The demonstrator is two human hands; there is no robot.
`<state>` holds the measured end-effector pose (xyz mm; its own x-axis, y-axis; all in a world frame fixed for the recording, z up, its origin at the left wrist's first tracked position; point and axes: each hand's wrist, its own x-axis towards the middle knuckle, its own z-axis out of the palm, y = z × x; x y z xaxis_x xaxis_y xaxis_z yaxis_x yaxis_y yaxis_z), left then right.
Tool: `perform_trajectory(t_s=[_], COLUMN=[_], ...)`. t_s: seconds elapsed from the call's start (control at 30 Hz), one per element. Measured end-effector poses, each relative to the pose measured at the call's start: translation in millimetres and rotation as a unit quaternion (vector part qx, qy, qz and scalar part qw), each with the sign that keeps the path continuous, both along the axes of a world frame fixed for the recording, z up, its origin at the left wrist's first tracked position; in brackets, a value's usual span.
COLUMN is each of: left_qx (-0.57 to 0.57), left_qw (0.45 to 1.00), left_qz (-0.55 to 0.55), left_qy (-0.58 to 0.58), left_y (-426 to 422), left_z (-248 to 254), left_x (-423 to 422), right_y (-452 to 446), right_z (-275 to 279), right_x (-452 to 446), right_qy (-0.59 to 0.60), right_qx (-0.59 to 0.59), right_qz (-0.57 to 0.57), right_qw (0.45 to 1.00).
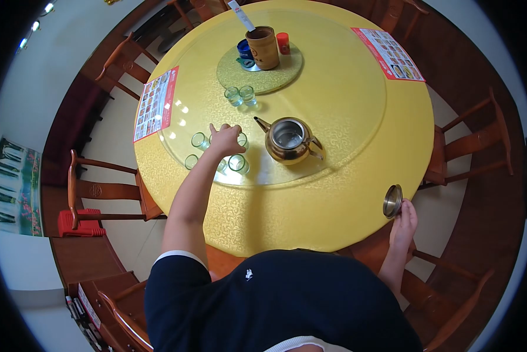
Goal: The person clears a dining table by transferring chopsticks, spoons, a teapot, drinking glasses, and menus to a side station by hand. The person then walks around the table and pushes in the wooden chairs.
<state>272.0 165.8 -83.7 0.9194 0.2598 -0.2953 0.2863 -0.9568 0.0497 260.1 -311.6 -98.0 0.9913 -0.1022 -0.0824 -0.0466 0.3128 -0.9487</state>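
My left hand [225, 139] is over a group of small green-tinted glasses on the round yellow table [263, 220], its fingers around a glass [242, 141] that it partly hides. Other glasses stand beside it, one at the left [199, 141] and one nearer me [237, 163]. Right of them is an open metal teapot [289, 141], spout toward the upper left. Out at the table's right edge, my right hand [404, 223] holds the round metal lid [392, 201] tilted on its side.
Two more glasses [240, 95] stand before a small round turntable [293, 73] bearing a brown pot [262, 48], a red container [283, 43] and a blue one. Menu sheets lie at the left [156, 105] and right [388, 54]. Wooden chairs surround the table.
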Motion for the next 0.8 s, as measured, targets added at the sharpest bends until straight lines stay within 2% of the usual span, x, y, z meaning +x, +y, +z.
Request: perform_trajectory(t_s=[0.23, 0.33, 0.43, 0.47, 0.57, 0.63, 0.67, 0.7, 0.77, 0.8], left_qx=[0.004, -0.028, -0.144, -0.144, -0.085, 0.050, 0.034, 0.033, 0.088, 0.070], left_qw=[0.999, 0.996, 0.964, 0.963, 0.968, 0.976, 0.986, 0.986, 0.985, 0.986], left_qz=[-0.020, 0.017, 0.080, 0.079, 0.090, 0.081, 0.097, 0.090, 0.097, 0.110], left_qy=[0.032, -0.086, -0.211, -0.212, -0.218, -0.197, -0.134, -0.139, -0.109, -0.101], left_y=[17, 32, 44, 46, 47, 39, 39, 39, 43, 45], left_z=[-4, 1, 2, 1, -12, -15, -12, -13, -24, -25], left_x=[12, 36, 68, 78, 101, 109, 116, 121, 128, 132], right_y=[-6, -6, -6, -6, -11, -13, -18, -25, -35, -36], right_z=[-2, -2, -3, -3, -4, -1, -3, -5, -8, -7], right_x=[-2, -4, -5, -5, -8, -10, -11, -13, -17, -19], right_qy=[0.015, 0.022, 0.023, 0.022, 0.021, 0.032, 0.028, 0.023, 0.022, 0.020], right_qx=[-0.001, -0.002, -0.009, -0.009, -0.012, -0.009, -0.009, -0.009, -0.131, -0.133], right_qz=[-0.009, -0.017, -0.022, -0.023, -0.025, -0.044, -0.037, -0.044, -0.037, -0.044], right_qw=[1.000, 1.000, 0.999, 0.999, 0.999, 0.998, 0.999, 0.999, 0.990, 0.990])
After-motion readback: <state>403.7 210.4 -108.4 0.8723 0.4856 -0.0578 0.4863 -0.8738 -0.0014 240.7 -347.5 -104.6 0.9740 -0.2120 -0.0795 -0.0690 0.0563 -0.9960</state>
